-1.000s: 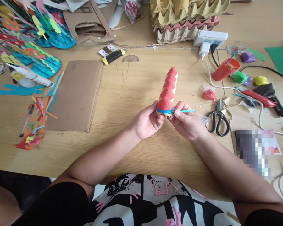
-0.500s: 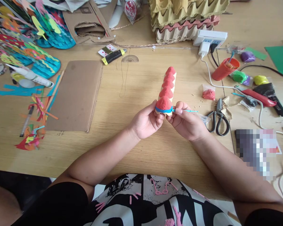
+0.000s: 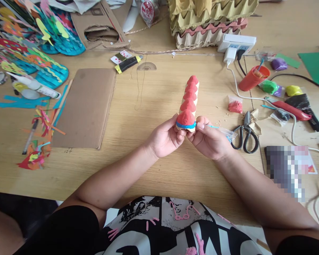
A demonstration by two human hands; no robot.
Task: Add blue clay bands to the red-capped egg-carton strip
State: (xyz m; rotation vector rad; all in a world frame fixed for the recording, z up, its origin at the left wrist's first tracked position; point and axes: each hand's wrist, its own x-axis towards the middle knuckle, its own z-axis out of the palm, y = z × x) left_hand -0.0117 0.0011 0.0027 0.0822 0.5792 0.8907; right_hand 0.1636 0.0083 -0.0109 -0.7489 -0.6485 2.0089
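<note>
A long bumpy strip of egg carton [image 3: 189, 103], its humps covered in red, points away from me over the table. A blue band [image 3: 186, 126] runs along the base of its nearest hump. My left hand [image 3: 167, 137] grips the near left end of the strip, thumb on the side and fingers beneath. At the near right end, my right hand [image 3: 211, 138] pinches a thin light-blue tool [image 3: 212, 126] against the end of the band, with fingers under the strip. The tool's tip is hidden by the fingertips.
Black-handled scissors [image 3: 246, 132] and a bag of red clay [image 3: 235, 105] lie to the right, near a red cup [image 3: 254, 78]. A cardboard sheet [image 3: 83, 108] lies left. Egg trays [image 3: 210, 26] and a power strip [image 3: 237, 44] stand at the back.
The near end of the strip has shifted slightly right. My right thumb and the blue tool have turned a little, and less of the tool shows.
</note>
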